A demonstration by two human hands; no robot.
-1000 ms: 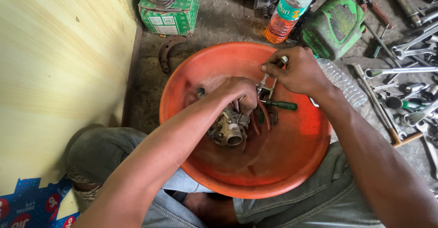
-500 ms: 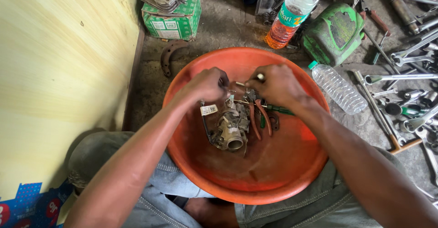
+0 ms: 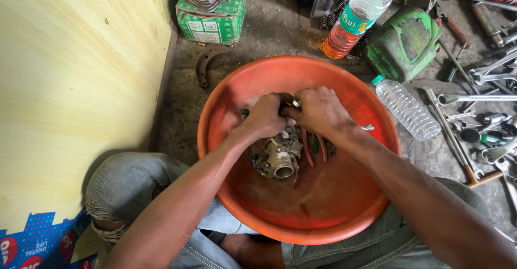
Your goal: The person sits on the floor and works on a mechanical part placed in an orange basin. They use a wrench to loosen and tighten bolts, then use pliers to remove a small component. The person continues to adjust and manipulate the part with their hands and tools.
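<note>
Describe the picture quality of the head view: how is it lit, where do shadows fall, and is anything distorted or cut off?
Head view: soft, even daylight, no harsh glare; sharp focus on the left hand, right hand and metal part in the orange basin; faint shadow under the forearms; wide-angle stretch bends the yellow wall; spanners cropped at the right edge.

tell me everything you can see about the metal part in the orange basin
The metal part is a small, grimy cast piece, grey with brass-toned areas, like a carburettor body. A round open bore faces the camera at its lower end. It sits near the middle of the orange basin. The left hand and right hand grip its upper end, hiding it. Reddish hoses lie just beside it.
</note>
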